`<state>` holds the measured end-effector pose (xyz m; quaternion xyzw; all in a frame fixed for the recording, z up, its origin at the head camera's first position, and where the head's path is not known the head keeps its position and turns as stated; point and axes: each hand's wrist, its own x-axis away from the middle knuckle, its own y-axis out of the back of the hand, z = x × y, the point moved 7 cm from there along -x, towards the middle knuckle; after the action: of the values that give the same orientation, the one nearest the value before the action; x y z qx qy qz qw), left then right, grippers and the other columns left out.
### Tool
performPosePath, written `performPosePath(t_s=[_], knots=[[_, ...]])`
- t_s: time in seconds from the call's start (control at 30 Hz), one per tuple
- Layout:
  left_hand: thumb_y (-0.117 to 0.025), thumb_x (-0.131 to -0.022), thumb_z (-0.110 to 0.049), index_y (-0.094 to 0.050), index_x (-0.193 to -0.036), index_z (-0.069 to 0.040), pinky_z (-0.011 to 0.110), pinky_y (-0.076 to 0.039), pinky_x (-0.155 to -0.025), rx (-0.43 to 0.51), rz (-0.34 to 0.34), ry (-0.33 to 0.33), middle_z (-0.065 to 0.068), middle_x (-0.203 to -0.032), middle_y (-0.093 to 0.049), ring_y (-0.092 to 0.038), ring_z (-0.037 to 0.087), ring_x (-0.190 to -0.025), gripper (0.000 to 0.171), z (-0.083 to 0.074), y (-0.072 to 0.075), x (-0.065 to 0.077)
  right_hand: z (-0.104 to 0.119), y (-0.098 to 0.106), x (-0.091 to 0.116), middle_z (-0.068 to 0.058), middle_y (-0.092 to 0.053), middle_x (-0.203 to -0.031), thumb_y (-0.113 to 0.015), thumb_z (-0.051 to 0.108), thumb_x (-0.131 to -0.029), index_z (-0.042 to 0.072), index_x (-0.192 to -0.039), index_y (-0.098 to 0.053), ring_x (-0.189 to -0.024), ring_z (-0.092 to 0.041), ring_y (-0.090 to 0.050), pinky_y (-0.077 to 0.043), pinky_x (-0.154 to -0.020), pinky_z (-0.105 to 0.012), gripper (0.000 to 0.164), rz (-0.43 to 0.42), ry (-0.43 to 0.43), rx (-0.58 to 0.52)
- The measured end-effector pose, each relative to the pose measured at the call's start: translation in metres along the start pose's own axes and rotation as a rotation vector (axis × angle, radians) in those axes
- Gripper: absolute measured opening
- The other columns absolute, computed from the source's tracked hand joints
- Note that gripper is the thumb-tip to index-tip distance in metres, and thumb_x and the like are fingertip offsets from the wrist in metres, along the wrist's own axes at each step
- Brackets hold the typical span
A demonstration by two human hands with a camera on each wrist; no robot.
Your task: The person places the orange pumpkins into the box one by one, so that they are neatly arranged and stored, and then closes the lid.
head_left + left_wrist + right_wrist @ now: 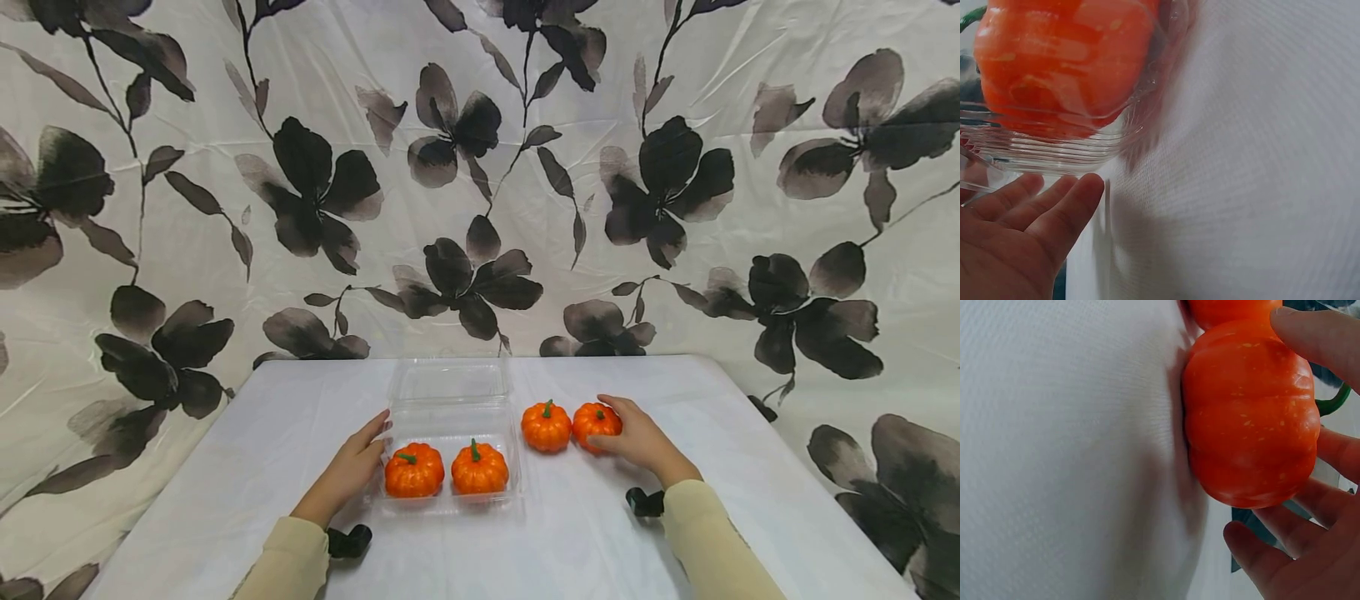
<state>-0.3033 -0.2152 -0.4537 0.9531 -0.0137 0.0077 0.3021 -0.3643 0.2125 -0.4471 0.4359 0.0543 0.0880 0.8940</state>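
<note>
An open clear plastic clamshell box (448, 504) lies on the table with its lid raised at the far side. Two orange toy pumpkins with green stems sit side by side in its front, a left one (415, 471) and a right one (480, 468). My left hand (356, 457) rests straight fingertips at the box's left wall, seen close up in the left wrist view. To the box's right stand two more pumpkins, an inner one (546, 427) and an outer one (1250, 415). Around the outer one my right hand (637, 433) spreads its fingers, thumb on the near side.
A white cloth covers the table (300, 400). Behind it hangs a pale curtain (570, 275) with dark flowers. Black wrist devices show below each hand, a left one (349, 542) and a right one (645, 502). The inner pumpkin stands between the box and my right hand.
</note>
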Motion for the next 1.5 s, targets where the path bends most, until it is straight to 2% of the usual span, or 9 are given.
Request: performPosePath(t_s=[0.53,0.87,1.1,1.5], knots=[[-0.036,-0.1,-0.02,-0.023,-0.155,-0.013,0.057,-0.04,-0.106,-0.012,-0.004,0.016,0.018,-0.154,-0.036,-0.047,0.041,-0.131,0.057,0.0,0.0,0.001,-0.008,-0.007,-0.001,-0.022,-0.039,-0.149,-0.072,0.049,-0.08,0.013,-0.149,-0.034,-0.133,-0.043,-0.041,-0.034,-0.108,-0.064,0.087,0.02,-0.05,-0.013],[-0.036,-0.101,-0.02,-0.023,-0.155,-0.011,0.058,-0.038,-0.108,-0.007,0.003,-0.005,0.02,-0.154,-0.036,-0.042,0.042,-0.136,0.056,0.0,0.0,0.001,-0.008,-0.007,0.002,-0.02,-0.038,-0.149,-0.072,0.049,-0.08,0.014,-0.149,-0.035,-0.134,-0.042,-0.039,-0.033,-0.109,-0.064,0.087,0.018,-0.044,-0.015],[-0.035,-0.101,-0.019,-0.023,-0.155,-0.011,0.057,-0.039,-0.107,-0.002,0.004,-0.008,0.02,-0.154,-0.036,-0.045,0.041,-0.134,0.056,-0.001,0.001,0.0,-0.006,-0.002,0.005,-0.021,-0.04,-0.148,-0.072,0.05,-0.08,0.013,-0.149,-0.035,-0.132,-0.043,-0.041,-0.035,-0.107,-0.064,0.087,-0.002,-0.021,0.011],[-0.036,-0.1,-0.019,-0.023,-0.155,-0.011,0.059,-0.035,-0.109,-0.007,0.005,-0.001,0.019,-0.154,-0.036,-0.043,0.042,-0.135,0.056,-0.001,0.001,0.001,0.001,0.006,0.01,-0.02,-0.039,-0.149,-0.071,0.052,-0.08,0.013,-0.149,-0.034,-0.133,-0.042,-0.041,-0.035,-0.107,-0.063,0.088,-0.028,0.015,0.008]])
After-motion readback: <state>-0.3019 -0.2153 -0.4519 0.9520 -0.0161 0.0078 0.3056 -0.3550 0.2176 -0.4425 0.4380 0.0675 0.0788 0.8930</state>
